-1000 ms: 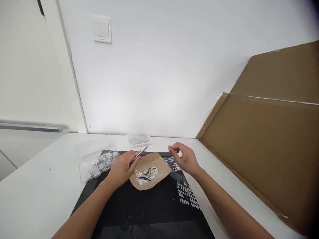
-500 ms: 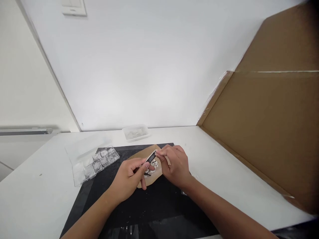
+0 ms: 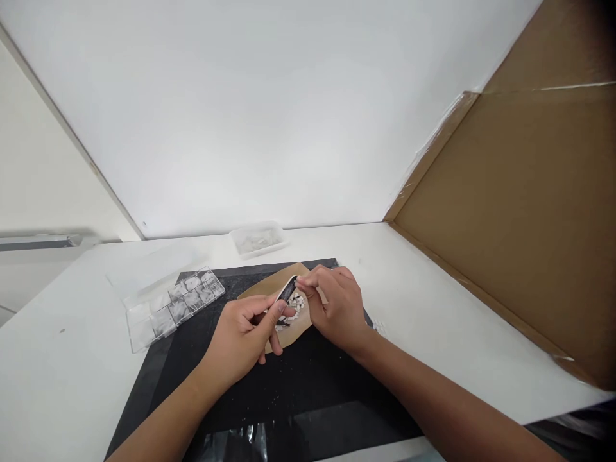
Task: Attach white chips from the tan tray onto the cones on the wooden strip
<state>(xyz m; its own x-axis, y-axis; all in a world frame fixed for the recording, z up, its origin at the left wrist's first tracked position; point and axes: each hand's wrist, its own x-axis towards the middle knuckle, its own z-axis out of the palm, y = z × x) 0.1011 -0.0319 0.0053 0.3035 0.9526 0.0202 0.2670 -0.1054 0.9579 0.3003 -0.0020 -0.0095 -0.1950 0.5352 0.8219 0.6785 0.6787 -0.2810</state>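
Brought the right hand (image 3: 337, 305) across to the strip (image 3: 289, 290) since a second ago, from out over the right side of the paper (image 3: 272, 282). Turned the strip too, edge-on then, now showing a dark face with a white rim. Tipped the view downward.

Gripping the strip's near end between thumb and forefinger of the left hand (image 3: 243, 337), with other left fingers (image 3: 276, 342) extended below, over the paper. Pinched together at the strip's far tip with the right thumb and forefinger; cannot tell about anything tiny between them.

Holding the strip above the paper, over a loose scatter of white bits (image 3: 299, 300), partly hidden by the left hand. Can see a black mat (image 3: 289, 398) beneath the paper, laid on a white surface (image 3: 48, 385).

To the left, can make out a clear box (image 3: 176, 308) with filled compartments, partly over the mat's edge; farther back, a shallow tub (image 3: 258, 239) near the wall (image 3: 269, 115); to the right, brown cardboard (image 3: 520, 224), upright.
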